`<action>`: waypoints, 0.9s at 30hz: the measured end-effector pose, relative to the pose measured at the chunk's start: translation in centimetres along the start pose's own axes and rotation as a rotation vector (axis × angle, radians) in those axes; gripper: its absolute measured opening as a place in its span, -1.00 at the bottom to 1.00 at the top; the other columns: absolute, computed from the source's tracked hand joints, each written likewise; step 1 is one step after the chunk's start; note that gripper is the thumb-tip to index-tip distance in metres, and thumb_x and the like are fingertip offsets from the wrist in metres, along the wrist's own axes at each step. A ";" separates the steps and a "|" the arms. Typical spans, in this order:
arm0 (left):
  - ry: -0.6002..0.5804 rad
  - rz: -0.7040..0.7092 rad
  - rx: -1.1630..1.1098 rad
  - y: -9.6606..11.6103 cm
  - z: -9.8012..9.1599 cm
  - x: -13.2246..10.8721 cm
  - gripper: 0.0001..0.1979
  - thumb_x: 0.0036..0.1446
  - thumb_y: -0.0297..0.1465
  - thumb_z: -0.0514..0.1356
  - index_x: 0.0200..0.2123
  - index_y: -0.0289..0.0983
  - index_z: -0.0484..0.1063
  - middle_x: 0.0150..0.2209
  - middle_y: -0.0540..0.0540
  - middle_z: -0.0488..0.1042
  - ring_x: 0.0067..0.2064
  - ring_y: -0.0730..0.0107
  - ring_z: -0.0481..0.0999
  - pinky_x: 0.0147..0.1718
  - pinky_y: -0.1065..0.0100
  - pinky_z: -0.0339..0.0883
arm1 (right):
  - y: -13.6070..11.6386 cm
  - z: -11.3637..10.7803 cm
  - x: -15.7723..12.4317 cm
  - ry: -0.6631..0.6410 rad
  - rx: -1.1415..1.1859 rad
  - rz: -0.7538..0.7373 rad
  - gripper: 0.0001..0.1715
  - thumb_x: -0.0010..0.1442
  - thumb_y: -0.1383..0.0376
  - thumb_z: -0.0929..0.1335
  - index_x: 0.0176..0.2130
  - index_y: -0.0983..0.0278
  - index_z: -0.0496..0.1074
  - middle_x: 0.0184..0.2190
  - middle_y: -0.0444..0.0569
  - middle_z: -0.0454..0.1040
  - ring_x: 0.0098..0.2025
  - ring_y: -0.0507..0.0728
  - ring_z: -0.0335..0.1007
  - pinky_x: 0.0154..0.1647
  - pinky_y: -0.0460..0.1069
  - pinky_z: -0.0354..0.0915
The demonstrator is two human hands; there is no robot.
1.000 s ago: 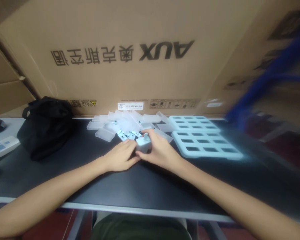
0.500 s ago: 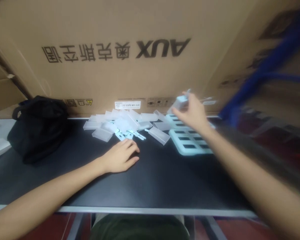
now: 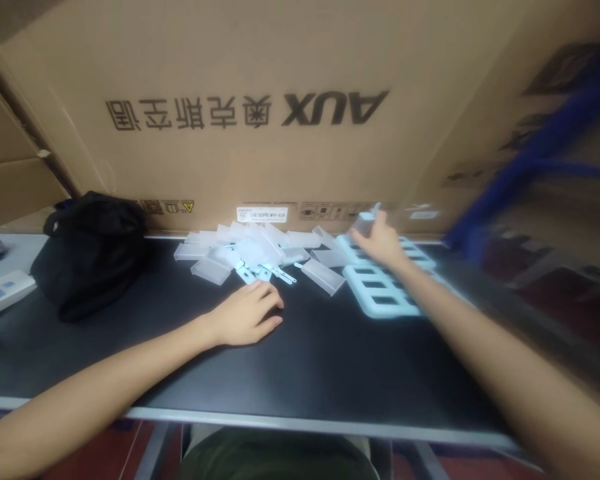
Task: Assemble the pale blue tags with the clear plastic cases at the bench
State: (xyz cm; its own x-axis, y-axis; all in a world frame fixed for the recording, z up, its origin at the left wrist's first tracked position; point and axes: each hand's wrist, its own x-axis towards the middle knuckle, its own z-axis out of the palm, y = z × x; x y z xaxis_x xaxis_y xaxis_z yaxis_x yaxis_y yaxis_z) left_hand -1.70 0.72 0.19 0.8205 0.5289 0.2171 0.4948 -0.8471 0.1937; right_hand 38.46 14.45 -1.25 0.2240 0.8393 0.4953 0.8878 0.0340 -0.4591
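My right hand (image 3: 381,241) pinches a translucent ice-pop mould (image 3: 361,225) with a light-blue cap and a small tab on top. It is held over the far left part of a light-blue slotted rack (image 3: 367,307); whether it has entered a slot cannot be made out. My left hand (image 3: 247,312) lies palm down on the table with its fingers apart. Just beyond its fingertips are several flat light-blue stick pieces (image 3: 283,274). Around them lies a heap of loose translucent moulds (image 3: 255,247), with a single mould (image 3: 323,276) between the heap and the rack.
A large cardboard box (image 3: 260,160) stands along the back of the black table (image 3: 300,373). On the left are a black bag (image 3: 93,257) and a white device (image 3: 5,293). A blue metal frame (image 3: 525,167) slants up on the right.
My right hand has lowered the capped mould toward the rack. My left hand stays resting on the table. The camera view has shifted slightly.
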 end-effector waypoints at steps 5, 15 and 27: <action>0.005 0.001 0.009 0.0 0.0 0.0 -0.77 0.45 -0.25 0.12 0.03 -0.23 0.42 0.04 -0.19 0.47 0.09 0.08 0.45 0.11 0.03 0.41 | 0.2 0.9 0.1 -0.035 -0.070 -0.040 -0.04 0.25 -0.07 0.28 0.36 0.48 0.07 0.07 0.50 0.50 0.02 0.52 0.51 0.03 0.28 0.38; 0.009 0.003 0.009 0.0 0.0 0.0 -0.78 0.45 -0.26 0.12 0.03 -0.23 0.42 0.03 -0.19 0.47 0.09 0.08 0.45 0.11 0.05 0.40 | 0.3 1.9 -0.2 -0.047 -0.265 -0.140 0.08 0.26 -0.04 0.23 0.41 0.69 -0.04 0.17 0.59 0.38 0.17 0.59 0.37 0.22 0.33 0.27; 0.018 0.003 -0.012 0.1 -0.1 0.0 -0.78 0.44 -0.26 0.12 0.02 -0.23 0.43 0.02 -0.20 0.48 0.09 0.06 0.45 0.10 0.04 0.40 | 0.7 2.1 0.0 -0.076 -0.311 -0.097 0.09 0.27 -0.09 0.22 0.40 0.70 -0.01 0.15 0.60 0.37 0.15 0.61 0.34 0.20 0.35 0.24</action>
State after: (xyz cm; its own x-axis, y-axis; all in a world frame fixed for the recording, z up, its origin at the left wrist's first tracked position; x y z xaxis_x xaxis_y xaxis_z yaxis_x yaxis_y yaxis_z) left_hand -1.62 0.63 0.31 0.8165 0.5273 0.2351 0.4890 -0.8481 0.2041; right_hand 38.21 15.61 -3.15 0.1121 0.8789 0.4637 0.9863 -0.0416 -0.1597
